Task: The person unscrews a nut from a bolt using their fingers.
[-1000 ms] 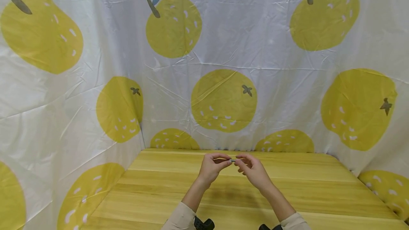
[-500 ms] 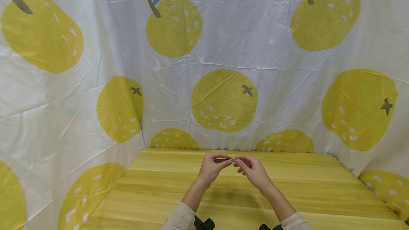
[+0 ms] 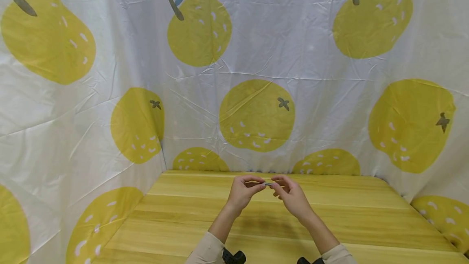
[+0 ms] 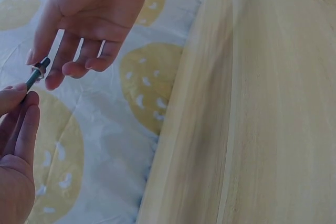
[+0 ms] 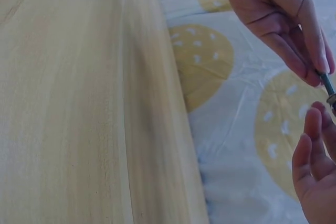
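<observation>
A thin, dark metal bolt (image 4: pixel 32 80) is held up above the wooden table between both hands. My left hand (image 3: pixel 239 194) pinches one end of it between thumb and fingertips, which hide that end. Near the bolt's free end sits a small silvery nut (image 4: pixel 39 68), partly in sight in the right wrist view too. My right hand (image 3: pixel 289 196) is around that end, thumb tip right at the nut and index finger a little apart from it. Its other fingers (image 5: pixel 314 121) are loosely bent.
Below the hands lies the light wooden table (image 3: pixel 176 223). A white curtain (image 3: pixel 264 23) printed with yellow fruit hangs behind it and along the sides. Black wrist devices (image 3: pixel 234 257) show at both sleeves.
My right fingertips first come in closer on the bolt, then shift slightly right and spread, showing more of it. My left hand keeps its grip and place.
</observation>
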The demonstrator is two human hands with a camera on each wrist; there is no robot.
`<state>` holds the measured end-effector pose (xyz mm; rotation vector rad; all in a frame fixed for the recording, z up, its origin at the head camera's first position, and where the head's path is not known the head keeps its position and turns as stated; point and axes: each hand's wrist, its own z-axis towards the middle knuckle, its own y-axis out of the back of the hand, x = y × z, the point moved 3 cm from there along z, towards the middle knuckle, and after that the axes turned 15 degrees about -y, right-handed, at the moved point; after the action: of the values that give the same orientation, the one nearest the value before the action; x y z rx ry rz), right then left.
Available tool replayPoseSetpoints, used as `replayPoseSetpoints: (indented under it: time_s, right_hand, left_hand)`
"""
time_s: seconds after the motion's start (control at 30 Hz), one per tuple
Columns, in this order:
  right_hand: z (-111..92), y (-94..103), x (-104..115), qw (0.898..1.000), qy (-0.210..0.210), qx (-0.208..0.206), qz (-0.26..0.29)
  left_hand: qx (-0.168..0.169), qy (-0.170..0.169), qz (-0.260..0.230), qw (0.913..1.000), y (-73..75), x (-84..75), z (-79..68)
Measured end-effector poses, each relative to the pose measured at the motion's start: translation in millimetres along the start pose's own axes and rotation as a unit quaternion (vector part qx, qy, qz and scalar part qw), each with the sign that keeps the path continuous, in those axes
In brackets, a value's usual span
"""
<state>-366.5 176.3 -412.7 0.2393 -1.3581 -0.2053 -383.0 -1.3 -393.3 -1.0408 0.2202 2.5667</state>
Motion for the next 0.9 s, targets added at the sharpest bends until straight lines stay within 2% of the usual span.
replayPoseSetpoints:
  time_s: [0.2,0.57,0.9]
  right_hand:
    - [0.1,2.1,-0.4,1.0,0.018,-0.006,0.002]
    - [-2.1,0.2,2.1,1.0,0.005,0.01,-0.006]
    - [1.2,-0.5,-1.0,1.0,0.005,-0.006,-0.009]
  left_hand:
    - [0.002,0.002,0.003,1.0,0.2,0.5,0.0]
    - [0.0,0.005,-0.002,1.0,0.5,1.3,-1.2]
    - [-0.004,0.004,0.005,1.0,0.8,0.7,0.0]
